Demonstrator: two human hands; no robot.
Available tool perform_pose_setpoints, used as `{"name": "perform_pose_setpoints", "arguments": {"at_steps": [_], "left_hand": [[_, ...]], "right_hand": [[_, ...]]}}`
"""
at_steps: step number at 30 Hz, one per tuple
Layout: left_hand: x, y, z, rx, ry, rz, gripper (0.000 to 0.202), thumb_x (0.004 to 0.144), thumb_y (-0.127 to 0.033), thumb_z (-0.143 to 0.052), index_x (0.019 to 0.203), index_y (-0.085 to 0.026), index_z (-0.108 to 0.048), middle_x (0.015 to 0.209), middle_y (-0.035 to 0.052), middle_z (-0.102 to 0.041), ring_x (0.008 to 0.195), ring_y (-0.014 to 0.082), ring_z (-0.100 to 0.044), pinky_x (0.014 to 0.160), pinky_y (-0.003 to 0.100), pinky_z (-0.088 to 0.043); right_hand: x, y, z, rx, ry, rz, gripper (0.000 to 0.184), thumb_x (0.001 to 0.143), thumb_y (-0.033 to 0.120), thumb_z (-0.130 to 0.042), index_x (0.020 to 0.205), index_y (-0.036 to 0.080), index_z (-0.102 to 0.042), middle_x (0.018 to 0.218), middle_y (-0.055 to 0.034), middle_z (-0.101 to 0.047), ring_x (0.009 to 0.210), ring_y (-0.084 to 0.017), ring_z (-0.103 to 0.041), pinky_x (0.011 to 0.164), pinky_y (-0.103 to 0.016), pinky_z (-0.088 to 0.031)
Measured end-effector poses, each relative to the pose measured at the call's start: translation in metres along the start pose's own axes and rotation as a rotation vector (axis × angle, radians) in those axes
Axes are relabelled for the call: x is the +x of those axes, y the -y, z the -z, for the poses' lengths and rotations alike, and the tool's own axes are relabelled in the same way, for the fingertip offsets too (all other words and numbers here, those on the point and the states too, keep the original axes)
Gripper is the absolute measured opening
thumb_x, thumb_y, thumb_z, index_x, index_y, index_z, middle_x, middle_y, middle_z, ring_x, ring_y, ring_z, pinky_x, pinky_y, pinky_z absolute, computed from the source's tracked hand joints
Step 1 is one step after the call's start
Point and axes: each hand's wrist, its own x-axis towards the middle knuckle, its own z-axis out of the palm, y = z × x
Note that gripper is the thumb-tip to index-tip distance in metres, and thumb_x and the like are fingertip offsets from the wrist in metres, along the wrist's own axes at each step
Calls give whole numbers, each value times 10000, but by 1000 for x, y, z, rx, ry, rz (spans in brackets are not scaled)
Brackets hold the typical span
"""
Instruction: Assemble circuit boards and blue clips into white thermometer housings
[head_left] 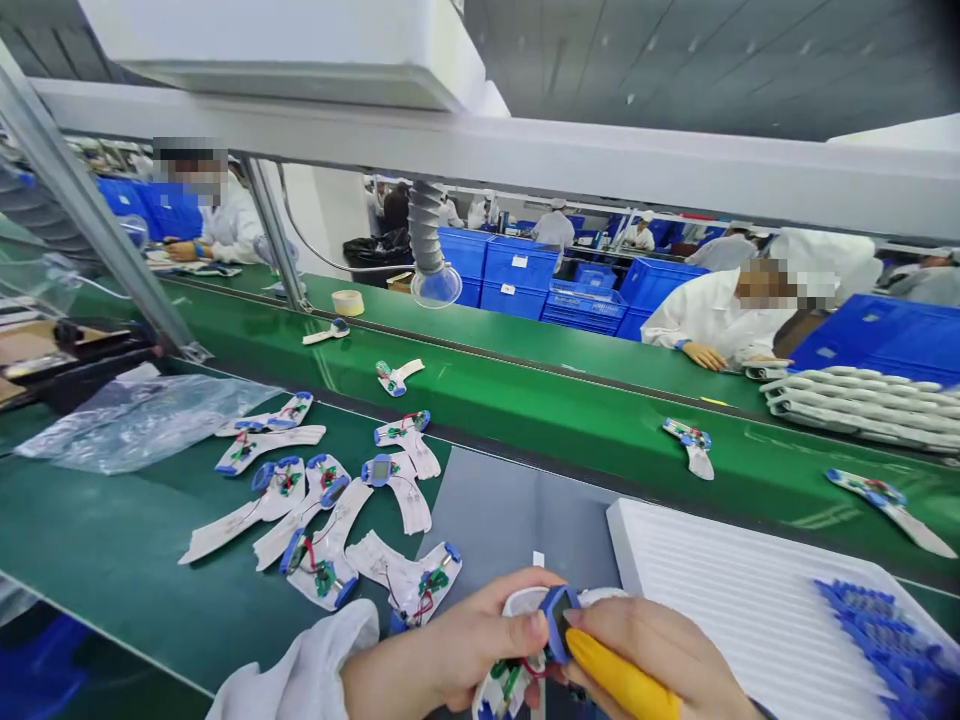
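My left hand is closed around a white device shell with a blue-framed screen module and red, green wiring inside. My right hand grips a yellow-handled tool whose tip rests against the blue module. Both hands are at the bottom centre, over a grey mat. Left of them, several open white shells with blue parts and small circuit boards lie spread on the green bench.
A white ribbed tray holding blue parts sits at the right. A green conveyor carries a few shells. A clear plastic bag lies at the left. Other workers in white sit across, with blue crates behind.
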Motion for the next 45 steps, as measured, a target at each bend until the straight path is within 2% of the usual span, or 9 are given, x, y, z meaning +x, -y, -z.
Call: {"name": "perform_pose_setpoints", "arguments": {"at_steps": [3, 10, 15, 19, 23, 27, 33, 39, 45], "left_hand": [[3, -1, -2, 79, -11, 17, 704, 486, -554, -786, 1010, -128, -587, 674, 10, -580, 544, 73, -522, 426, 135, -430], [9, 4, -7, 171, -34, 91, 738, 484, -566, -779, 1049, -129, -590, 692, 5, -577, 548, 65, -507, 425, 129, -429], [11, 7, -12, 96, -91, 123, 733, 500, -561, -775, 1053, -129, -564, 661, 9, -597, 566, 94, -550, 404, 136, -444], [14, 11, -14, -51, -70, 127, 712, 566, -608, -708, 1065, -134, -528, 612, 33, -632, 501, 109, -560, 384, 160, -442], [16, 15, -13, -97, -97, 156, 763, 585, -645, -668, 1126, -141, -479, 618, 54, -651, 514, 130, -583, 406, 183, -457], [16, 17, -17, -77, -103, 131, 766, 570, -654, -677, 1110, -146, -487, 679, 35, -640, 501, 105, -567, 429, 186, -461], [15, 17, -22, 62, 64, 12, 725, 504, -611, -745, 1018, -172, -483, 752, -3, -575, 566, 73, -514, 511, 178, -400], [14, 12, -23, 202, 180, -70, 704, 505, -436, -822, 1016, -202, -399, 793, -40, -484, 673, 66, -412, 602, 190, -290], [10, 9, -25, 341, 162, -75, 628, 599, -435, -770, 1019, -175, -381, 795, -29, -438, 691, 88, -369, 625, 220, -289]], "right_hand": [[12, 0, 9, -99, -39, 20, 140, 902, 245, -469, 946, 184, -587, 790, -56, -670, 704, -129, -626, 625, -203, -520], [18, -4, 13, -213, 92, 116, 241, 906, 165, -418, 756, 163, -607, 690, -40, -583, 633, -146, -509, 561, -293, -397], [9, -4, 9, -284, 92, 161, 338, 908, 155, -393, 622, 169, -572, 634, -41, -545, 613, -159, -465, 546, -309, -349], [4, 1, 11, -258, 50, 125, 348, 931, 157, -349, 662, 174, -570, 628, -30, -557, 597, -138, -481, 545, -291, -372], [-3, 4, 11, -235, -55, 84, 227, 919, 153, -390, 772, 172, -563, 655, -23, -616, 566, -125, -517, 536, -273, -415], [-17, 4, 5, -155, -171, -62, 120, 909, 261, -462, 891, 177, -547, 698, -33, -648, 632, -135, -596, 572, -234, -486], [-37, 3, 5, -100, -39, -103, 212, 933, 279, -395, 958, 191, -586, 783, -40, -681, 695, -124, -641, 678, -198, -524], [-25, 8, 14, 0, 70, -99, 327, 966, 297, -293, 957, 179, -597, 781, -38, -678, 674, -121, -624, 621, -198, -515], [-23, 8, 7, -12, 137, -66, 383, 972, 290, -248, 937, 160, -606, 778, -57, -666, 703, -151, -606, 645, -253, -501]]}}
